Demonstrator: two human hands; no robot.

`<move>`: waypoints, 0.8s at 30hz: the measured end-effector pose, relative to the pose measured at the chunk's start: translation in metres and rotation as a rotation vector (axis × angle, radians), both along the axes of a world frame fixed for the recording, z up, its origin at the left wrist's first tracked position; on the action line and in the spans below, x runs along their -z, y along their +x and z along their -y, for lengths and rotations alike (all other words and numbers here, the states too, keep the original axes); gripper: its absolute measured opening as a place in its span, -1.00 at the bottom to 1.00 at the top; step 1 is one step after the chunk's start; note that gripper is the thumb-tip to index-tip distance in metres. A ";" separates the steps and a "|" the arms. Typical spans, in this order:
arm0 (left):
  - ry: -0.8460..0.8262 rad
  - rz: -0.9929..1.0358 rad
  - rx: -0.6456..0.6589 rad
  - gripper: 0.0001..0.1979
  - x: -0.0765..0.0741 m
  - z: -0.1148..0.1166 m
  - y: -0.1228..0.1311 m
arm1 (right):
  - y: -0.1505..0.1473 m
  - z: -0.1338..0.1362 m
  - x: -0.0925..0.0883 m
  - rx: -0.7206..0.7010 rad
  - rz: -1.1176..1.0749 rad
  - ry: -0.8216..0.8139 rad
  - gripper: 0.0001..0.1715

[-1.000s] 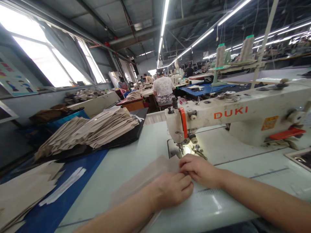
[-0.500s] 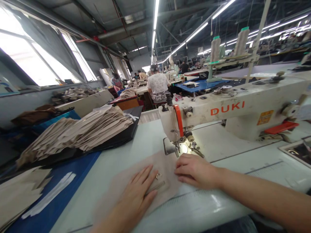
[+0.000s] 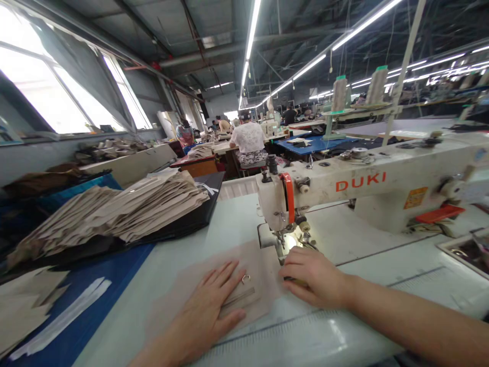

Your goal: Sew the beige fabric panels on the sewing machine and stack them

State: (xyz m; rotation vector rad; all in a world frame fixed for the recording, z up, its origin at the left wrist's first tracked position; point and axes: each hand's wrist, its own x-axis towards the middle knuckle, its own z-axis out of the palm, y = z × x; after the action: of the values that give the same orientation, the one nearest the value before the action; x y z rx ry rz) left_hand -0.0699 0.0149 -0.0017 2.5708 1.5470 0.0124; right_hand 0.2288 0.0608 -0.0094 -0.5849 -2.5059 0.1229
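My left hand (image 3: pixel 214 300) lies flat on a thin pale beige fabric piece (image 3: pixel 254 260), fingers spread. A small curved shiny metal piece (image 3: pixel 246 279) is by its index fingertip, and a narrow grey-brown strip (image 3: pixel 239 299) shows between thumb and index finger. At the fabric's right edge, my right hand (image 3: pixel 313 278) is closed, fingers curled toward the thumb. Something dark and olive (image 3: pixel 297 281) shows between them; its kind is unclear. Just beyond that hand is the lit needle area of a white sewing machine (image 3: pixel 359 181), whose needle tip is partly hidden.
Stacked beige fabric pieces (image 3: pixel 153 204) lie on black material at left. Nearer are more beige pieces (image 3: pixel 26 300) and white strips (image 3: pixel 63 316) on a blue surface (image 3: pixel 110 295). A small tray (image 3: pixel 462 260) is at right. Thread cones (image 3: pixel 339 94) stand behind; people sit farther back.
The view has shifted slightly, and the machine appears lower and to the right. My left hand stays flat on the fabric. The olive thing in my right hand now shows more.
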 end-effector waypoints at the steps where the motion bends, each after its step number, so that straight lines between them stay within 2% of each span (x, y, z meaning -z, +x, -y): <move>1: -0.021 0.005 -0.011 -0.33 -0.002 0.000 0.002 | -0.001 0.002 -0.001 -0.034 0.008 -0.013 -0.77; 4: -0.052 0.024 -0.045 -0.28 -0.010 0.006 0.010 | -0.003 0.007 -0.002 -0.118 0.033 -0.070 -0.74; 6: -0.020 0.041 -0.052 -0.27 -0.012 0.013 0.013 | -0.002 0.010 -0.001 -0.102 0.054 -0.115 -0.71; 9: 0.144 0.101 -0.051 -0.43 -0.009 0.020 0.001 | 0.000 0.009 0.005 -0.101 0.091 -0.144 -0.68; 11: 0.285 0.140 -0.135 -0.57 -0.007 0.023 -0.026 | 0.002 0.007 0.008 -0.115 0.092 -0.136 -0.70; 15: 0.461 0.087 -0.618 -0.64 -0.014 0.029 -0.117 | 0.004 0.003 0.012 -0.103 0.066 -0.105 -0.73; 18: 0.493 0.039 -0.814 -0.68 -0.024 0.036 -0.180 | 0.006 -0.001 0.018 -0.068 0.038 -0.072 -0.75; 21: 0.467 0.016 -0.890 -0.75 -0.024 0.048 -0.210 | 0.009 -0.006 0.027 -0.033 -0.013 -0.049 -0.76; 24: 0.459 0.016 -0.917 -0.72 -0.015 0.055 -0.214 | 0.010 -0.008 0.033 -0.024 -0.049 -0.050 -0.75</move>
State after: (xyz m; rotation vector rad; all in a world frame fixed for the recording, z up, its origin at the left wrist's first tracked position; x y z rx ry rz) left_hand -0.2842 -0.0396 0.0138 1.8270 2.8067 0.5260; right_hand 0.2393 0.0684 -0.0426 -0.5653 -2.4690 0.2073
